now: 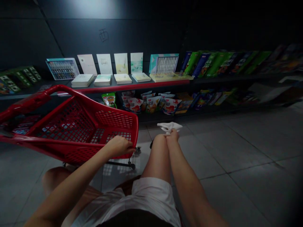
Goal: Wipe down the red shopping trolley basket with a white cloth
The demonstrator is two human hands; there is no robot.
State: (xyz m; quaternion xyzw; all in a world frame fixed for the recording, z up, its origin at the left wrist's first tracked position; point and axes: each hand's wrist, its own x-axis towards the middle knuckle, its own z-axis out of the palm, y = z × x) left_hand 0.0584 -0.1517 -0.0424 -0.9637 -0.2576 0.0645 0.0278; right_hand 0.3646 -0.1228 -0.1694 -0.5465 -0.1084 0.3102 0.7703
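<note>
My left hand [119, 146] is curled over the rim at the near front corner of a red plastic shopping cart [81, 145]. Its fingers are bent, with the tips partly hidden. A crumpled white cloth [170, 126] pokes out of my right hand [174, 135], which is closed on it just beside my bent knee. The cart's basket has a perforated lattice wall, and I see nothing large lying inside it. One of the cart's wheels [132, 165] shows on the floor below my left hand.
Ahead runs a dark shelf with a red front edge [132, 86], bearing stacked booklets [82, 80], upright cards and boxed sets [163, 64]. Green and blue packages [203, 64] stand to the right. Snack bags [152, 103] fill the lower shelf. Grey floor tiles [236, 142] lie on my right.
</note>
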